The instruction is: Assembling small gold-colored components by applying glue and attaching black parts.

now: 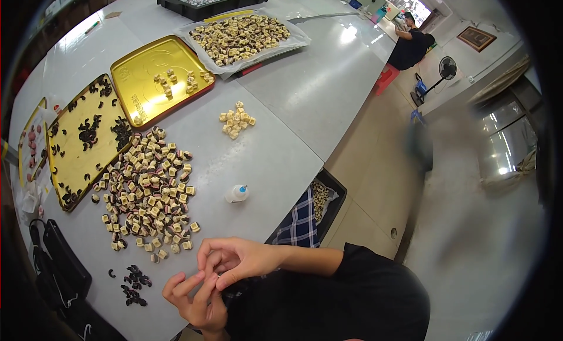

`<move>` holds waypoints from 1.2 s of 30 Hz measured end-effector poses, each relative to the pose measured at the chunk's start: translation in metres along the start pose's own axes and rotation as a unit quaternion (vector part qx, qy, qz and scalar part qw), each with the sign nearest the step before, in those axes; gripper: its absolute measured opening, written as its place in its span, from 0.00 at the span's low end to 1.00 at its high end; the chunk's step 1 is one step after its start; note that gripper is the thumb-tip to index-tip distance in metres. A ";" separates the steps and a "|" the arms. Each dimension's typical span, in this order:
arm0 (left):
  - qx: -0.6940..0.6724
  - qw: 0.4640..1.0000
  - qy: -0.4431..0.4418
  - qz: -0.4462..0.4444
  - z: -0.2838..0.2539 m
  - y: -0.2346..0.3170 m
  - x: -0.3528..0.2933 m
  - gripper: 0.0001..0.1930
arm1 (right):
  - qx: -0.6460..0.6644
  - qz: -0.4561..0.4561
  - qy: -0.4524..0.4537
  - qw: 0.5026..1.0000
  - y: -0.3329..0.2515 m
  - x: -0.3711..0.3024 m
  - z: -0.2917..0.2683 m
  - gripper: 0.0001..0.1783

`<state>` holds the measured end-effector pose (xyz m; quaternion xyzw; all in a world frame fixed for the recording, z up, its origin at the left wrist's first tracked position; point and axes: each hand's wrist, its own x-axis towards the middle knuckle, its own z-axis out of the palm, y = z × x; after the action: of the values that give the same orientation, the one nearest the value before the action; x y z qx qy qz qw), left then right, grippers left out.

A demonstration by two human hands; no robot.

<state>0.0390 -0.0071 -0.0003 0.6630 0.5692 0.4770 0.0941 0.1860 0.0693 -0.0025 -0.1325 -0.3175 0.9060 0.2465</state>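
Near the table's front edge my left hand (198, 299) and my right hand (241, 260) meet, their fingertips pinched together. Something tiny and pale seems to sit between them, mostly hidden by the fingers. Just beyond my hands spreads a large pile of small square cream-and-dark pieces (146, 191), some with pink layers. Left of my left hand lies a small heap of black curved pieces (135, 280). A little white bottle with a blue tip (238, 193) stands beyond my right hand. Farther off is a small cluster of plain cream pieces (236, 120).
A gold tray (76, 112) of black curved pieces lies left, beside a gold lid (138, 65) with a few cream pieces. Behind is a paper-lined tray (296, 40) full of finished-looking pieces. A crate (337, 200) with plaid cloth (298, 223) stands below the table edge. A person (413, 44) sits far right.
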 end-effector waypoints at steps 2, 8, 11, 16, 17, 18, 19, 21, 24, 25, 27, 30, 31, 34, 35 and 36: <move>0.003 1.000 -0.003 0.002 0.000 0.001 0.001 0.10 | -0.011 -0.021 0.003 1.000 0.002 -0.001 -0.001 0.22; 0.004 1.000 -0.002 0.008 -0.001 0.001 0.000 0.10 | 0.005 -0.010 0.007 1.000 -0.001 -0.001 -0.001 0.24; 0.006 1.000 0.001 0.007 -0.001 0.000 -0.001 0.10 | -0.004 -0.001 0.008 1.000 -0.002 -0.001 0.000 0.25; 0.003 1.000 0.006 0.006 -0.001 0.001 0.000 0.10 | 0.026 0.003 0.007 1.000 -0.003 -0.002 0.002 0.26; 0.004 1.000 0.006 0.007 -0.001 0.001 0.000 0.10 | 0.026 0.000 0.006 1.000 -0.003 -0.001 0.002 0.26; 0.002 1.000 0.006 0.007 -0.001 0.001 0.000 0.10 | 0.025 -0.003 0.006 1.000 -0.003 -0.001 0.002 0.26; 0.000 1.000 0.007 0.008 0.000 0.001 0.000 0.10 | 0.025 -0.006 0.005 1.000 -0.003 -0.001 0.002 0.26; -0.001 1.000 0.008 0.008 0.000 0.001 0.000 0.10 | 0.020 -0.010 0.004 1.000 -0.002 -0.001 0.001 0.26; -0.003 1.000 0.000 0.011 -0.001 -0.001 -0.002 0.10 | 0.011 -0.017 0.003 1.000 0.000 -0.002 0.000 0.26; -0.002 1.000 0.001 0.010 0.000 -0.001 -0.002 0.10 | 0.014 -0.017 0.003 1.000 0.000 -0.002 0.000 0.26; -0.001 1.000 -0.001 0.014 0.001 -0.002 -0.003 0.10 | 0.021 -0.018 0.004 1.000 0.000 -0.002 0.000 0.26; -0.002 1.000 -0.006 0.017 0.000 -0.002 -0.003 0.10 | 0.018 -0.009 0.005 1.000 -0.001 -0.002 0.000 0.26; -0.004 1.000 -0.009 0.019 0.000 -0.002 -0.004 0.10 | 0.016 -0.005 0.007 1.000 -0.002 -0.002 0.000 0.26; -0.006 1.000 -0.013 0.019 0.000 -0.001 -0.003 0.10 | 0.016 -0.004 0.007 1.000 -0.002 -0.003 0.000 0.25; -0.007 1.000 -0.014 0.019 0.000 0.000 -0.003 0.10 | 0.016 -0.003 0.008 1.000 -0.001 -0.003 0.000 0.25; -0.008 1.000 -0.014 0.019 0.000 0.000 -0.002 0.10 | 0.016 -0.003 0.007 1.000 -0.001 -0.003 0.000 0.25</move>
<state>0.0392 -0.0089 -0.0013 0.6795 0.5517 0.4734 0.0985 0.1888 0.0688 -0.0018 -0.1342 -0.3020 0.9092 0.2531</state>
